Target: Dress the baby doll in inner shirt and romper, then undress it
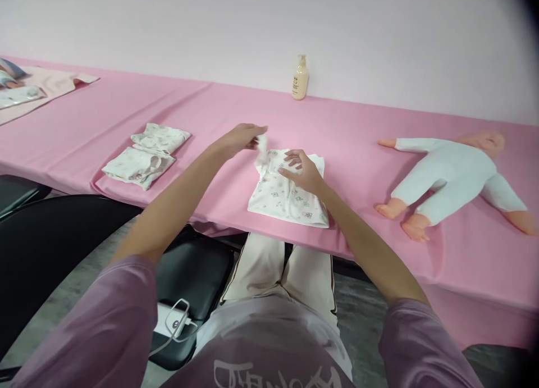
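In front of me a white baby garment (pixel 290 200) with a small print lies partly folded on the pink-covered table. My left hand (pixel 246 137) pinches a piece of it, perhaps a sleeve, and holds that piece raised off the cloth at the garment's upper left. Over the upper middle of the garment is my right hand (pixel 304 172), its fingers spread and slightly bent, with nothing gripped. Whether its fingertips press on the fabric I cannot tell.
Folded printed baby clothes (pixel 147 155) lie to the left. A baby doll (pixel 450 172) in white lies on the right. A pump bottle (pixel 300 79) stands by the wall. On a black chair (pixel 193 270) rests a white power bank (pixel 170 320) with a cable.
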`<state>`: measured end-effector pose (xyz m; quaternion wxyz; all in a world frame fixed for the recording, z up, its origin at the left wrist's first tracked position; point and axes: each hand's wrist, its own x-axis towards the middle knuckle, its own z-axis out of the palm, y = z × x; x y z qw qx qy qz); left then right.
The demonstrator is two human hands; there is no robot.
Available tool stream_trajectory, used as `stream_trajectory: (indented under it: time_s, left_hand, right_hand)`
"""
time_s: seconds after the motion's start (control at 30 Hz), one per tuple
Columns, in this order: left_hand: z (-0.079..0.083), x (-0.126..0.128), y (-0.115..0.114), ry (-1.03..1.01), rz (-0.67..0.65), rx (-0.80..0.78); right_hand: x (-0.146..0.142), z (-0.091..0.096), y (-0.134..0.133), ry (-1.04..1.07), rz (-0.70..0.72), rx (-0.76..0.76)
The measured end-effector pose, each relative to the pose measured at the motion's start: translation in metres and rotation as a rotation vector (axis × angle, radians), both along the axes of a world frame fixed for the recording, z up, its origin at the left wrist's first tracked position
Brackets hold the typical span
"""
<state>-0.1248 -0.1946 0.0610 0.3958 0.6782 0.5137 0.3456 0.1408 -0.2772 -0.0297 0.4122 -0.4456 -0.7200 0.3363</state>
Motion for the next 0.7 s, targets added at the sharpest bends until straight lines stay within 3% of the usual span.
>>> stream_trajectory:
  time_s: [0.07,0.17,0.27,0.37,0.43,0.5,0.63,0.7]
  left_hand:
    - [0.004,0.035,-0.017,-0.143,-0.18,-0.044]
    - [0.001,0.07,-0.056,-0.162,-0.231,0.218]
    - [-0.02,0.082,-0.098,-0.027,-0.218,0.609]
    - [-0.051,0.087,-0.126,0.261,-0.416,0.772]
    - [-0.069,0.092,-0.131,0.449,-0.48,0.723]
    - [-0.08,0.098,-0.127,0.597,-0.41,0.604]
    - [-0.085,0.103,-0.11,0.849,-0.226,0.286]
    - [-0.087,0.102,-0.104,0.896,-0.196,0.209]
  right_hand:
    - [-0.001,0.008,-0.002,0.12,-0.019,-0.114]
    - [0.004,0.019,0.001,0.248,-0.158,-0.176]
    - [0.018,0.027,0.009,0.246,-0.298,-0.198]
    - [0.033,0.036,0.014,0.229,-0.281,-0.242]
    - [0.038,0.044,0.014,0.219,-0.257,-0.268]
    - [0.041,0.05,0.011,0.186,-0.257,-0.297]
    - [0.045,0.052,0.002,0.004,-0.305,-0.338]
    - [0.05,0.047,0.001,-0.161,-0.358,-0.316]
